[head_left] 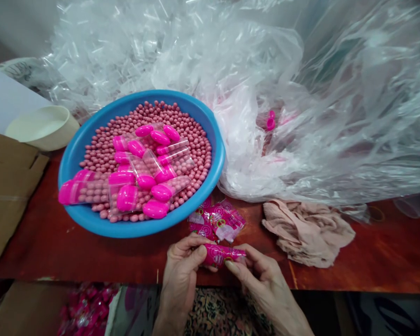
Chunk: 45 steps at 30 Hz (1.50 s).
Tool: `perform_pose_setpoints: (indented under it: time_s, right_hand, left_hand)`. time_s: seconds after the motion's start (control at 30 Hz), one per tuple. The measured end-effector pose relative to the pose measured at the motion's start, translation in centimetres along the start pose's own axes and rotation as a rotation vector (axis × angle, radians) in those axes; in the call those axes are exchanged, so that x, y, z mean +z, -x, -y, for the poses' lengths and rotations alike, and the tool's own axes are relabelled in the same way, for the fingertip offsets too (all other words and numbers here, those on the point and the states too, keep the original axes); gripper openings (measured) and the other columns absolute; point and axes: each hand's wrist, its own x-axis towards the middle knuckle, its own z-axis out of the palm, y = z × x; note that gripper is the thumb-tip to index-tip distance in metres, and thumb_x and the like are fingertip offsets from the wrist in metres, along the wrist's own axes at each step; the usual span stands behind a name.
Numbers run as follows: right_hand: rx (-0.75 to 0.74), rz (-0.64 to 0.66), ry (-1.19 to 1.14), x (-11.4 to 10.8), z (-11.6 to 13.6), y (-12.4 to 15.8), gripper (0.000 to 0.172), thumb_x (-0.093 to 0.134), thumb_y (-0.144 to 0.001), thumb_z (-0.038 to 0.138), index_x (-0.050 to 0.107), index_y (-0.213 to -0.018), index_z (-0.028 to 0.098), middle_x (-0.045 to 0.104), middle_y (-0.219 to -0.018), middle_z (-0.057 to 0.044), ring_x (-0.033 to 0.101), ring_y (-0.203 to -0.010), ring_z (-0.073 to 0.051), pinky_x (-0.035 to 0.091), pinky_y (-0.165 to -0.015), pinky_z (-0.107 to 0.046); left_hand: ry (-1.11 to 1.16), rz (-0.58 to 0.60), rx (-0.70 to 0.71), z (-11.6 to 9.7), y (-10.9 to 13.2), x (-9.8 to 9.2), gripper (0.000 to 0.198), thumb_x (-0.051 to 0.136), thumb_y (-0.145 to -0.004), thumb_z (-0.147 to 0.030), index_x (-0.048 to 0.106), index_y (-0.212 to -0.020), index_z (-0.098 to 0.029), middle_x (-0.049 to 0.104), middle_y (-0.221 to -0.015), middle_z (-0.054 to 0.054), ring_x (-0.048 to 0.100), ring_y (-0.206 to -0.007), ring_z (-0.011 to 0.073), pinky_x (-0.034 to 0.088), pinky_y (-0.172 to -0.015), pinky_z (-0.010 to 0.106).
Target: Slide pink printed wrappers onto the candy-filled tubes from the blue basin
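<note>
Both my hands meet at the front edge of the red table [38,247]. My left hand [182,266] pinches one end of a pink wrapped tube [221,254], and my right hand [255,273] pinches the other end. Just beyond them lies a small heap of pink printed wrappers [217,221]. A blue bowl [73,156] behind holds small pink candy balls [189,130] and several clear tubes with pink caps [143,179].
Crumpled clear plastic bags [301,116] fill the back and right. A beige cloth [308,231] lies right of my hands. A white bowl [42,126] and brown cardboard [7,186] sit at the left. Below the table edge are more pink packets [86,308].
</note>
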Motion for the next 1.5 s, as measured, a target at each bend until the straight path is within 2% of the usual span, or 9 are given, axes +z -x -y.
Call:
perform_pose_setpoints:
  time_s: [0.13, 0.3, 0.53, 0.63, 0.8, 1.03, 1.13, 1.3, 1.5]
  right_hand:
    - [-0.004, 0.014, -0.131, 0.2, -0.2, -0.2, 0.023, 0.064, -0.074, 0.038, 0.056, -0.069, 0.017, 0.036, -0.055, 0.007, 0.028, -0.047, -0.007, 0.024, -0.042, -0.019]
    - [-0.001, -0.018, -0.078, 0.6, -0.3, 0.0, 0.031, 0.059, -0.078, 0.042, 0.048, -0.062, 0.018, 0.035, -0.057, 0.007, 0.028, -0.048, -0.007, 0.024, -0.042, -0.019]
    - [0.024, 0.131, -0.073, -0.5, -0.7, 0.4, 0.038, 0.044, -0.089, 0.047, 0.051, -0.068, 0.017, 0.038, -0.048, 0.007, 0.031, -0.045, -0.007, 0.023, -0.044, -0.021]
    - [0.006, 0.03, -0.075, -1.3, -0.9, 0.5, 0.042, 0.041, -0.09, 0.049, 0.052, -0.066, 0.017, 0.04, -0.049, 0.006, 0.032, -0.044, -0.007, 0.024, -0.043, -0.02]
    - [-0.091, -0.184, -0.057, -0.8, -0.4, 0.4, 0.035, 0.046, -0.088, 0.049, 0.059, -0.097, 0.017, 0.051, -0.063, 0.002, 0.046, -0.049, -0.01, 0.037, -0.046, -0.02]
    - [-0.208, -0.229, 0.186, 0.4, -0.6, 0.2, 0.026, 0.044, -0.091, 0.034, 0.064, -0.088, 0.017, 0.054, -0.056, 0.002, 0.051, -0.046, -0.011, 0.039, -0.044, -0.019]
    - [-0.25, -0.221, 0.156, 0.3, -0.7, 0.3, 0.025, 0.044, -0.091, 0.031, 0.064, -0.083, 0.018, 0.054, -0.054, 0.003, 0.051, -0.045, -0.01, 0.04, -0.045, -0.018]
    - [-0.169, -0.331, 0.037, 0.7, -0.3, 0.2, 0.018, 0.055, -0.085, 0.034, 0.064, -0.079, 0.019, 0.059, -0.059, 0.002, 0.054, -0.049, -0.011, 0.043, -0.048, -0.017]
    - [-0.117, -0.359, -0.015, 1.3, 0.4, 0.1, 0.02, 0.064, -0.077, 0.036, 0.063, -0.067, 0.019, 0.059, -0.061, 0.001, 0.053, -0.056, -0.012, 0.041, -0.052, -0.019]
  left_hand:
    - [0.033, -0.07, 0.006, 0.2, 0.1, 0.2, 0.013, 0.08, -0.054, -0.024, 0.073, -0.061, -0.016, 0.065, -0.069, 0.001, 0.06, -0.053, 0.0111, 0.05, -0.04, 0.019]
    - [0.055, -0.134, 0.028, 0.5, 0.0, 0.0, 0.012, 0.081, -0.053, -0.022, 0.073, -0.061, -0.016, 0.065, -0.071, 0.001, 0.062, -0.054, 0.0126, 0.052, -0.039, 0.02]
    - [0.083, -0.181, 0.001, 0.3, 0.0, 0.3, 0.016, 0.082, -0.051, -0.022, 0.073, -0.062, -0.015, 0.068, -0.066, 0.0, 0.061, -0.051, 0.0109, 0.052, -0.04, 0.018]
    - [0.092, -0.217, 0.014, 0.2, -0.1, 0.3, 0.018, 0.083, -0.051, -0.023, 0.073, -0.064, -0.015, 0.068, -0.066, 0.0, 0.061, -0.05, 0.0104, 0.052, -0.039, 0.018]
    - [0.047, -0.236, 0.051, 0.0, -0.1, 0.3, 0.016, 0.081, -0.054, -0.023, 0.073, -0.065, -0.014, 0.068, -0.064, 0.0, 0.06, -0.049, 0.0098, 0.051, -0.039, 0.018]
    - [0.004, -0.27, 0.072, 0.3, -0.1, 0.3, 0.018, 0.081, -0.053, -0.023, 0.072, -0.066, -0.014, 0.067, -0.063, 0.0, 0.059, -0.048, 0.0102, 0.05, -0.035, 0.017]
    - [0.012, -0.291, 0.067, 0.3, -0.3, 0.2, 0.02, 0.082, -0.053, -0.024, 0.072, -0.066, -0.013, 0.067, -0.061, 0.0, 0.058, -0.045, 0.0094, 0.048, -0.034, 0.016]
    - [-0.019, -0.296, 0.087, 0.3, -0.3, 0.0, 0.019, 0.079, -0.059, -0.025, 0.071, -0.07, -0.013, 0.068, -0.063, 0.001, 0.06, -0.047, 0.0099, 0.05, -0.038, 0.017]
    - [-0.109, -0.274, 0.179, 1.0, 0.3, 0.0, 0.016, 0.076, -0.064, -0.026, 0.073, -0.075, -0.016, 0.065, -0.074, 0.0, 0.06, -0.055, 0.0099, 0.055, -0.044, 0.02]
